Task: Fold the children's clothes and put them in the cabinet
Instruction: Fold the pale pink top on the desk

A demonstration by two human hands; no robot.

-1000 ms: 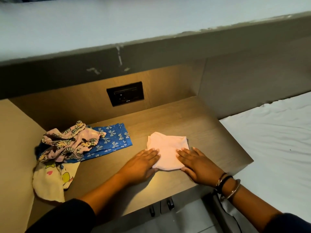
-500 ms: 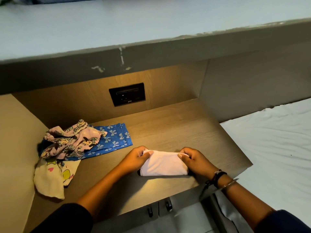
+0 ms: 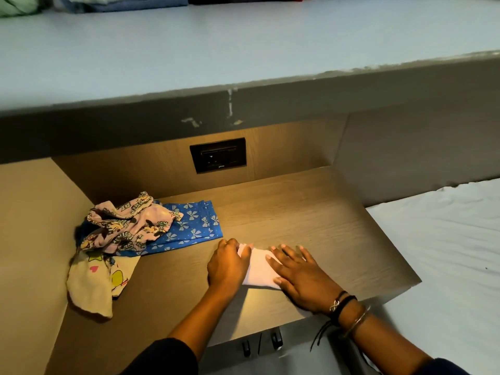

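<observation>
Small pale-pink cloth (image 3: 259, 269) has been folded narrower than a second ago; judged nearly ready for stowing. Left end is pinched by left hand (image 3: 226, 266), and the rest is pressed under flat, spread right hand (image 3: 300, 277).

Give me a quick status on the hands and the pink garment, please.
Left hand grips pink garment at its left end. Right hand flat, pressing it onto wooden shelf. Unfolded clothes piled apart at left.

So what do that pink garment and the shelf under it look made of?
Pink garment: soft, thin, matte fabric, probably cotton knit; it folds flat with limp edges. Shelf: wood-look board, likely laminate or veneer, smooth low sheen; straight grain lines, soft light reflection.
</observation>
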